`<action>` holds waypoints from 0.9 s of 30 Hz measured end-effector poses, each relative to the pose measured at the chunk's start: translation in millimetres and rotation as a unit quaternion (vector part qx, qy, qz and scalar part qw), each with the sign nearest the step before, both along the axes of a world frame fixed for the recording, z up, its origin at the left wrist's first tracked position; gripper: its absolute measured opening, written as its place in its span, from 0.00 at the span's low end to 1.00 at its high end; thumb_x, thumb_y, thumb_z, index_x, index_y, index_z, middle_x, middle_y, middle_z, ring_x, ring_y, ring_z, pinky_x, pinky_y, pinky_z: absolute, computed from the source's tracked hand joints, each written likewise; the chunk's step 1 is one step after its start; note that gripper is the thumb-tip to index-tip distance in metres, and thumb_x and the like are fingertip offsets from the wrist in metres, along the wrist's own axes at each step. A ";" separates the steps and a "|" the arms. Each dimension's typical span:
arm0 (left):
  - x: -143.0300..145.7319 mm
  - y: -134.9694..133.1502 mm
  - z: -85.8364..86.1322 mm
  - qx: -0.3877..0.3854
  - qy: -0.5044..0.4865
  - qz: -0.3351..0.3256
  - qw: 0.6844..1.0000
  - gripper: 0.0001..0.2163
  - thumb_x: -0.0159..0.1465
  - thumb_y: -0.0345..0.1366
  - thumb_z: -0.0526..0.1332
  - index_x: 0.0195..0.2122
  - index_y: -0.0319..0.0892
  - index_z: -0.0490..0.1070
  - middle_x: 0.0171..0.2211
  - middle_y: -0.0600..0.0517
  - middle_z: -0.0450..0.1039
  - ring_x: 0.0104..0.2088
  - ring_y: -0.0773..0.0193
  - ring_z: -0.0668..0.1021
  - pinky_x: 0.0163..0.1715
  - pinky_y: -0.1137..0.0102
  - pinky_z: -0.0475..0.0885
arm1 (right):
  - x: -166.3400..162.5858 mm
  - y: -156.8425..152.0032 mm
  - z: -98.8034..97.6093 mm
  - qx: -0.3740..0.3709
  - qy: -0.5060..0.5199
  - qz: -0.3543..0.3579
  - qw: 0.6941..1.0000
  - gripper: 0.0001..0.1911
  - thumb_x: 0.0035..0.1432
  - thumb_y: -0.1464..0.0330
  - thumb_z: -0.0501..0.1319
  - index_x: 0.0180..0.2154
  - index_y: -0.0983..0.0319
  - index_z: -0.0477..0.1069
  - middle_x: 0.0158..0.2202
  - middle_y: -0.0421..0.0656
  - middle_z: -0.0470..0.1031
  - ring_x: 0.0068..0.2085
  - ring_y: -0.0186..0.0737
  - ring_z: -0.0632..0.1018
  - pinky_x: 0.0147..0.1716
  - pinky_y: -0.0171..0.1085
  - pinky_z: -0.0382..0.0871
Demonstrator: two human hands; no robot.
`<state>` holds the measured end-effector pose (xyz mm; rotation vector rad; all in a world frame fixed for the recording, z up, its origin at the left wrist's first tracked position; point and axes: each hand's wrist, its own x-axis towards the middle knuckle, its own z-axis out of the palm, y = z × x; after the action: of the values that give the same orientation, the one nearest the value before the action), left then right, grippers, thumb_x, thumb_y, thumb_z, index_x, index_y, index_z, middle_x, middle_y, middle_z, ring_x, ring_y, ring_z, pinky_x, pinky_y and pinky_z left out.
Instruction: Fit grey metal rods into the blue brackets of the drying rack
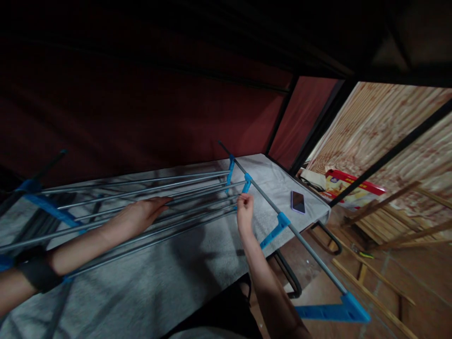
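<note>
A rack frame of thin grey metal rods and blue plastic brackets lies across the grey cloth surface. My left hand reaches over the middle of the rods, its fingers closed around one. My right hand is closed at the right end of a rod, just below a blue bracket. What its fingertips pinch is partly hidden, but the rod runs into them. A long grey tube passes through the right-hand brackets, and another blue bracket sits lower on it. On the left, a blue side piece carries the other rod ends.
A phone lies on the cloth surface at right. The tube's near end, with a blue arm, juts past the surface edge over the floor. Wooden frames and a red box are farther right. A dark red panel stands behind.
</note>
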<state>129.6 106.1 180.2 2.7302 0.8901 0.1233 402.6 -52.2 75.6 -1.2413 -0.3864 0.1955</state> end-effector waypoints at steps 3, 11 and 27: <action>0.0 -1.6 -0.9 -0.001 -0.006 -0.003 1.000 0.27 0.68 0.49 0.48 0.62 0.42 0.70 0.60 0.44 0.74 0.57 0.48 0.77 0.58 0.59 0.69 | 28.1 -7.2 0.4 -0.022 -0.067 -0.080 0.994 0.18 0.53 0.66 0.60 0.48 0.55 0.70 0.54 0.44 0.75 0.60 0.41 0.70 0.61 0.43 0.63; -0.9 -1.5 0.1 -0.001 0.015 -0.021 1.000 0.29 0.69 0.51 0.44 0.63 0.42 0.69 0.60 0.43 0.74 0.57 0.48 0.77 0.57 0.59 0.69 | 47.4 12.0 11.5 0.004 -0.073 0.009 0.997 0.21 0.52 0.66 0.59 0.49 0.60 0.75 0.52 0.44 0.79 0.56 0.43 0.75 0.64 0.45 0.60; -5.5 4.9 -8.6 0.017 0.008 -0.018 1.000 0.28 0.69 0.49 0.45 0.64 0.44 0.69 0.58 0.46 0.75 0.56 0.51 0.78 0.57 0.59 0.70 | 45.1 12.1 9.3 -0.024 -0.108 -0.008 0.994 0.22 0.54 0.66 0.57 0.49 0.62 0.76 0.51 0.47 0.80 0.55 0.45 0.77 0.64 0.46 0.61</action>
<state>124.1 111.0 171.6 2.7799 0.8509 0.1119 447.8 -40.1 84.9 -1.3169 -0.5604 0.0558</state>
